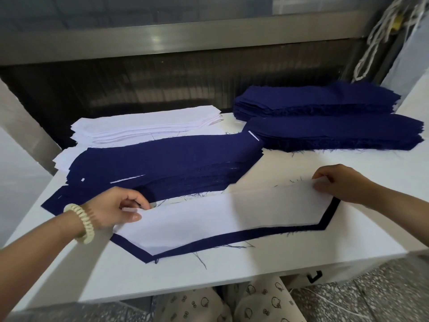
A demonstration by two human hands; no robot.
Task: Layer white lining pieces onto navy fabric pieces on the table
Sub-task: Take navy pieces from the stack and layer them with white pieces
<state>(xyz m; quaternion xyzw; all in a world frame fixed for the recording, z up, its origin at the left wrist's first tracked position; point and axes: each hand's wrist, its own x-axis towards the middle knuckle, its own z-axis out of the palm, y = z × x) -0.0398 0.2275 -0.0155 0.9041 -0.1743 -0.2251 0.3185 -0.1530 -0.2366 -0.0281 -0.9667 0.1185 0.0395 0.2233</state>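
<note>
Knees (232, 305): in pale printed trousers, at the bottom edge, under the table's near rim.

Table (120, 277): white top; loose navy threads (200, 257) lie on it just beside the near fabric.

Navy fabric piece (209, 244): flat on the table nearest the person. Only a narrow band along its lower and right edges shows from under the lining.

White lining piece (220, 219): lies on the navy fabric piece, set slightly inside its outline. Its upper edge is lifted a little toward the right end.

Left hand (116, 209): thumb and curled fingers pinch the lining's left end. A cream coil band (80, 223) sits on the wrist.

Right hand (341, 184): fingers curled, pinching the lining's upper right corner.

Layered stack (162, 156): behind the left hand, navy on top, with slivers of white showing at some edges. Its near edge almost touches the lining.

White lining stack (144, 126): far left of the table, behind the layered stack.

Near navy stack (336, 133): far right of the table, with frayed edges.

Far navy stack (313, 98): just behind the near navy stack, partly overlapped by it.

White cord (380, 36): hangs in loops at the upper right, beyond the table.
</note>
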